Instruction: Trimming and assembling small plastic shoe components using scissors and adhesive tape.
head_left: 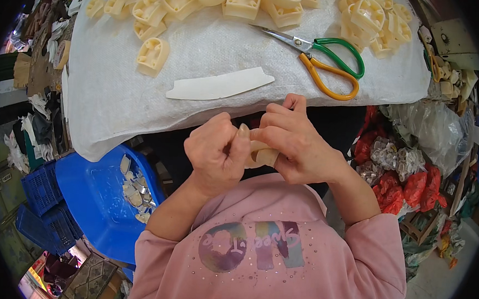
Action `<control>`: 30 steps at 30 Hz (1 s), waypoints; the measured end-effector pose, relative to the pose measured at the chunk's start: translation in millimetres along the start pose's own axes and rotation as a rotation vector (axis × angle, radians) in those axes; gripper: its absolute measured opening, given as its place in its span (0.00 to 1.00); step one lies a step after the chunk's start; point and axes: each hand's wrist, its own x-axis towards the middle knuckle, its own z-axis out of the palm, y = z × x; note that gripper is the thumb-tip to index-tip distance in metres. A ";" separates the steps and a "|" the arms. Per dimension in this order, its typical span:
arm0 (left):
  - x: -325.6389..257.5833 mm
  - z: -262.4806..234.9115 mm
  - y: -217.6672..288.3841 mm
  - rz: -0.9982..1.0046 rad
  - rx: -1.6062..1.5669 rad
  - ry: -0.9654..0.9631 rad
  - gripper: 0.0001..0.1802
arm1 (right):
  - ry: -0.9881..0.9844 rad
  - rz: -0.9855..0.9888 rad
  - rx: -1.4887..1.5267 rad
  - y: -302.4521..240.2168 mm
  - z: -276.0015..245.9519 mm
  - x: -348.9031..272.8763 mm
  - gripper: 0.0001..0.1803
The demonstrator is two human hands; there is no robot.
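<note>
Close in front of my chest, both hands meet around a curved cream plastic part (pixel 265 157), mostly covered by fingers. My right hand (pixel 300 142) is closed on it, thumb below and fingers above. My left hand (pixel 213 150) is curled into a fist with its thumb up against the part's left side; what lies inside the fist is hidden. Beyond the hands, a curved white strip (pixel 220 83) lies on the white woven cloth (pixel 111 98). Scissors (pixel 311 47) with one green and one orange handle rest open to its right.
Several hollow cream plastic parts (pixel 243 2) are heaped along the cloth's far side, one (pixel 153 56) nearer on the left. A blue tub (pixel 97 195) with pale pieces stands lower left, beside blue crates (pixel 46 214). Clear and red plastic bags (pixel 412 187) lie at right.
</note>
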 end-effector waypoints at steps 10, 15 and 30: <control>-9.6 -9.9 -2.3 -0.275 -0.438 -0.041 0.27 | 0.141 0.043 0.277 13.8 -8.0 0.4 0.19; -6.8 -6.1 -3.2 -0.152 -0.500 -0.017 0.20 | 0.136 0.062 0.341 12.2 -6.3 1.5 0.19; 4.2 -2.2 -3.0 0.309 0.012 0.074 0.12 | 0.219 -0.174 -0.215 -0.7 -9.4 7.5 0.19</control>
